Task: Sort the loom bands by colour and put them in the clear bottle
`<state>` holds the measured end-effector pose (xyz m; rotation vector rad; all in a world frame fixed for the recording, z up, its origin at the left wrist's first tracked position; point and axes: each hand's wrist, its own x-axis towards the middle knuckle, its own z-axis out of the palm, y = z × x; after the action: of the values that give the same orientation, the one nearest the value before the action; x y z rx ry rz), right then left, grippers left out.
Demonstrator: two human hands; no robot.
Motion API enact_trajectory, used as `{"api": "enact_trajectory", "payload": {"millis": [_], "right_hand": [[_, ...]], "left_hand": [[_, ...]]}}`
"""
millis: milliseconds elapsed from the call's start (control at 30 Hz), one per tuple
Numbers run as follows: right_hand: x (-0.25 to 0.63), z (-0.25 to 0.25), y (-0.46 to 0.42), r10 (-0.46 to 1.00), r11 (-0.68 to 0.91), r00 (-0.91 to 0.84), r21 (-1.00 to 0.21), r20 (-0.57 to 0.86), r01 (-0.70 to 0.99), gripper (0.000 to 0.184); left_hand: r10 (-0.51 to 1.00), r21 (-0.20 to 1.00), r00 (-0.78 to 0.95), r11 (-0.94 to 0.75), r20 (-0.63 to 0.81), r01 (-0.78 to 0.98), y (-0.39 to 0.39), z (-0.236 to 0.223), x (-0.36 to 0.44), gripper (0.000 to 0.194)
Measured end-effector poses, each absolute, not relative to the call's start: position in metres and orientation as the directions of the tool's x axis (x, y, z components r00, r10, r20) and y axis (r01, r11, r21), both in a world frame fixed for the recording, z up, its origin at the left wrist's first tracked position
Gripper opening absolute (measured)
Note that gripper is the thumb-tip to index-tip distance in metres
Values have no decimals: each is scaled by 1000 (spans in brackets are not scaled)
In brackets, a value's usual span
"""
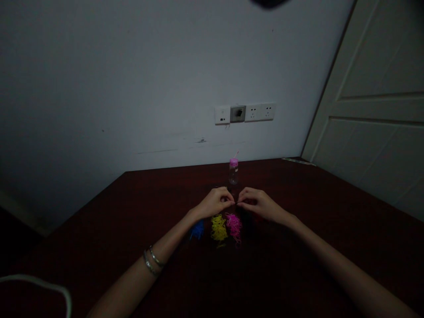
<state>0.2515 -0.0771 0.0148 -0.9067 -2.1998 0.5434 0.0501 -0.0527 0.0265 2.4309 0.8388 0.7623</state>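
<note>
My left hand (217, 202) and my right hand (260, 204) meet over the dark table, fingertips almost touching. Thumb and fingers are pinched together on each; whatever lies between them is too small and dark to name. Just below the hands lie a heap of thin yellow bands (219, 228) and a heap of pink ones (234, 226), which look like small rubber bands. Under my left wrist a blue heap (197, 229) shows, partly covered. Behind the fingertips a clear bottle (233, 176) with a pink lid stands upright.
The dark red table (165, 187) runs back to a pale wall (132, 88) with a row of sockets (253, 113). A panelled door (374, 110) stands at the right. A white cable (39, 281) curves in at lower left. The light is dim.
</note>
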Motion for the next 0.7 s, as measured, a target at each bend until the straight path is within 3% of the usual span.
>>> {"api": "enact_trajectory", "payload": {"millis": [167,433,700], "right_hand": [[261,10,-69,754,654,-518,-545,405,525,15],[268,-8,-52,839,544,-464,-437,284,716,18],[254,-9,-47,838,534,-492,-163,236,830,18]], "left_hand": [[700,611,623,-674,349,415,-44,24,42,14],[863,642,384,-501,328,580,-1,3,6,25],[909,717,312,-411,276,563,24,-21,-16,29]]}}
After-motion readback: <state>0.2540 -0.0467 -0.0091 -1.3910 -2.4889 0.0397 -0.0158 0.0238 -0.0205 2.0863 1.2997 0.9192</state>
